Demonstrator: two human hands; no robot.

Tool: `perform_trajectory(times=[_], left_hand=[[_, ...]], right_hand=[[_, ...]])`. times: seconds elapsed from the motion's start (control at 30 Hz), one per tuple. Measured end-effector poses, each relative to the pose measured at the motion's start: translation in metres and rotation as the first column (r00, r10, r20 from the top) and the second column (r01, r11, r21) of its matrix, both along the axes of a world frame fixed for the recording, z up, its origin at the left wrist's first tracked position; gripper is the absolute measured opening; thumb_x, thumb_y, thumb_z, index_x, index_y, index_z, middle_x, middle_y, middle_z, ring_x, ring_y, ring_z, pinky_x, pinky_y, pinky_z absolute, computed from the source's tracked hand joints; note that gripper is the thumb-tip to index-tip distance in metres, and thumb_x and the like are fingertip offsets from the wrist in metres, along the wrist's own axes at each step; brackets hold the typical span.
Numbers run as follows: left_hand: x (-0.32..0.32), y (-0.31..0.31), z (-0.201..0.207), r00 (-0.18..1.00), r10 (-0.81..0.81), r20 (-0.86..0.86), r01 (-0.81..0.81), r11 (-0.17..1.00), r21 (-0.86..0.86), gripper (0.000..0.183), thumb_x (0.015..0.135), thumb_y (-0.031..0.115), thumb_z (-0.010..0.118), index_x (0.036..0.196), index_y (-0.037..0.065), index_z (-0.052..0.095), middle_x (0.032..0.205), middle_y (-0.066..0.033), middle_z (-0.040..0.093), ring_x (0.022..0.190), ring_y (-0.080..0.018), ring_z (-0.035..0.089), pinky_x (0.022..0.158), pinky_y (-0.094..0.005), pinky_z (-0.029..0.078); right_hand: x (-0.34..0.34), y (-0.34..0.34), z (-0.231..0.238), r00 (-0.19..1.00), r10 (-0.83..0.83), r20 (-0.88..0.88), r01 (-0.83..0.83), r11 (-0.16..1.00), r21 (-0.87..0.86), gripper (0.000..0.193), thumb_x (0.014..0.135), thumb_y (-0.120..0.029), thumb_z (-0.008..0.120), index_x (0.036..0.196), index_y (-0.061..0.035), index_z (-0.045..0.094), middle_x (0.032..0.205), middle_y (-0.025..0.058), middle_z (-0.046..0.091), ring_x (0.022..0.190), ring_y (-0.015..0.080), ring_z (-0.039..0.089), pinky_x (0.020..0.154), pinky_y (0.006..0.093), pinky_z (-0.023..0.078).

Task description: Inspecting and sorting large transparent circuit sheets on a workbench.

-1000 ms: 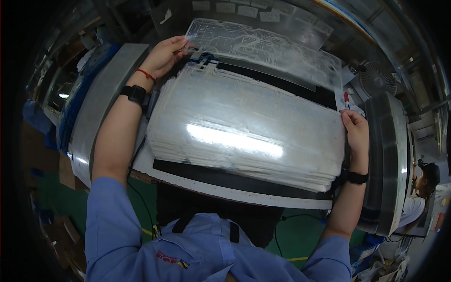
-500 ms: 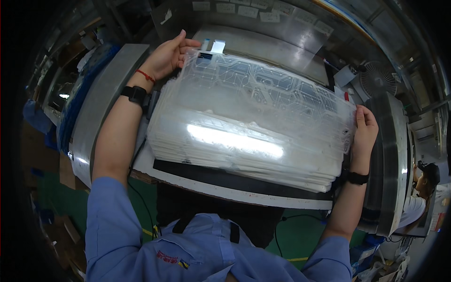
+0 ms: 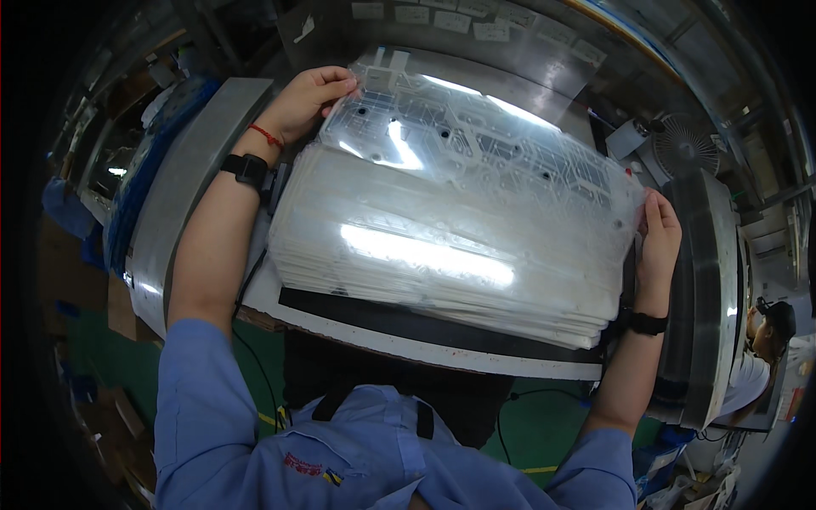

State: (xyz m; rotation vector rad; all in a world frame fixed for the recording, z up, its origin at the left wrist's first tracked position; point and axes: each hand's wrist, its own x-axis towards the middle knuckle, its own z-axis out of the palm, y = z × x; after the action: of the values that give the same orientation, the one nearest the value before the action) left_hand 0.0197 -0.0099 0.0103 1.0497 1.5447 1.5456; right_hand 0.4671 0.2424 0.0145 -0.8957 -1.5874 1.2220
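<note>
Left hand (image 3: 314, 99) at eleven o'clock and right hand (image 3: 660, 240) at three pinch opposite ends of the clear circuit film (image 3: 489, 157), probably keeping it flat. It's at one, overlapping the film stack (image 3: 433, 276).

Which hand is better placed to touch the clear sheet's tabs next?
Left, likely: the left hand pinches the sheet at the corner beside the tabs. The right hand holds the opposite end, much farther away.

Two hands (image 3: 310, 102) (image 3: 660, 236), one sheet stack (image 3: 442, 242) (layers uncountable), one fan (image 3: 685, 146)
</note>
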Motion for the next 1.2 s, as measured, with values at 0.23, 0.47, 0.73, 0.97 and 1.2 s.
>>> perform_trajectory(times=[0.23,0.47,0.73,0.97,1.2], left_hand=[[-0.008,0.004,-0.004,0.995,0.090,0.039,-0.091,0.996,0.008,0.019,0.094,0.022,0.055,0.096,0.005,0.063,0.075,0.0043,0.057,0.055,-0.0020,0.040,0.053,-0.0156,0.036],[-0.014,-0.001,-0.001,0.992,0.021,0.123,-0.034,0.994,0.105,0.019,0.096,0.023,0.052,0.100,0.007,0.061,0.063,0.0067,0.050,0.053,-0.0017,0.039,0.048,-0.0165,0.030],[-0.003,-0.001,0.005,0.966,0.046,0.256,-0.118,0.955,0.274,0.022,0.098,0.028,0.048,0.098,0.008,0.058,0.072,0.0019,0.056,0.057,-0.0043,0.045,0.050,-0.0162,0.035],[-0.005,0.003,-0.001,0.996,0.084,0.031,-0.086,0.993,0.080,0.022,0.096,0.027,0.050,0.101,0.007,0.059,0.086,0.0012,0.061,0.067,-0.0038,0.049,0.057,-0.0169,0.039],[-0.010,0.002,-0.004,0.997,-0.019,0.073,0.020,1.000,-0.016,0.021,0.095,0.023,0.053,0.104,0.005,0.059,0.083,0.0030,0.059,0.066,-0.0029,0.048,0.055,-0.0154,0.038]], right_hand=[[0.006,0.008,-0.008,0.988,0.139,0.063,-0.140,0.990,0.023,0.017,0.093,-0.018,0.057,0.093,-0.0025,0.063,0.069,-0.0049,0.052,0.060,0.0029,0.042,0.056,0.0187,0.033],[0.008,0.008,-0.005,0.987,0.163,0.008,-0.163,0.986,0.042,0.020,0.094,-0.021,0.055,0.095,-0.0020,0.062,0.068,-0.0034,0.053,0.056,0.0024,0.042,0.053,0.0162,0.031],[0.003,-0.004,0.003,0.983,0.110,-0.148,-0.111,0.994,0.001,0.022,0.095,-0.023,0.054,0.099,-0.0015,0.059,0.078,0.0024,0.063,0.059,0.0037,0.051,0.055,0.0167,0.039],[-0.001,-0.006,0.004,0.993,0.119,-0.006,-0.117,0.985,0.127,0.027,0.091,-0.014,0.059,0.114,-0.0001,0.056,0.082,-0.0011,0.063,0.064,0.0031,0.051,0.059,0.0169,0.039],[0.004,-0.001,0.002,0.991,0.132,0.010,-0.132,0.982,0.133,0.036,0.090,-0.011,0.060,0.122,0.0007,0.052,0.083,-0.0015,0.062,0.067,0.0031,0.051,0.060,0.0166,0.039]])
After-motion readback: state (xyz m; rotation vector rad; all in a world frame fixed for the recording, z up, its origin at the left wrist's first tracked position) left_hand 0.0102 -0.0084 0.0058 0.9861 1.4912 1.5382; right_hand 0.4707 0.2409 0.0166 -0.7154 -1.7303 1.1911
